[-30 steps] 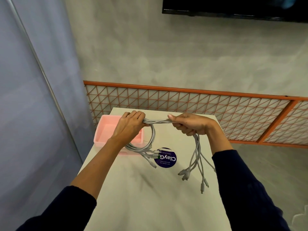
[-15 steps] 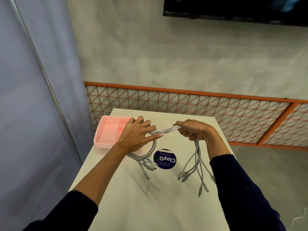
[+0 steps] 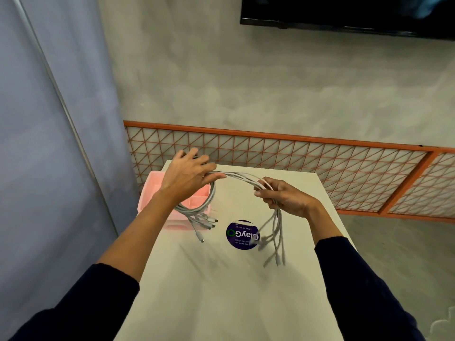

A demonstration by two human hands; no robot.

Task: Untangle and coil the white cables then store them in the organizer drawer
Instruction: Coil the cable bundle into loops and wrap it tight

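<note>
Hands sit wider apart than half a second ago, with a longer arched span of cable between them. Left hand (image 3: 189,178) pinches the white cables (image 3: 242,177) between thumb and forefinger, other fingers splayed; palm side hidden. A loop hangs under that grip, over the pink organizer drawer (image 3: 155,185), with plugs (image 3: 209,223) dangling just past the drawer's near edge. Bundle arcs rightward into the right hand (image 3: 288,199), whose fingers curl tight round it. Loose ends (image 3: 277,242) drop below that grip, motion-blurred, above the white table (image 3: 221,291). A round purple sticker (image 3: 242,234) lies on the table below the span, between both grips.
</note>
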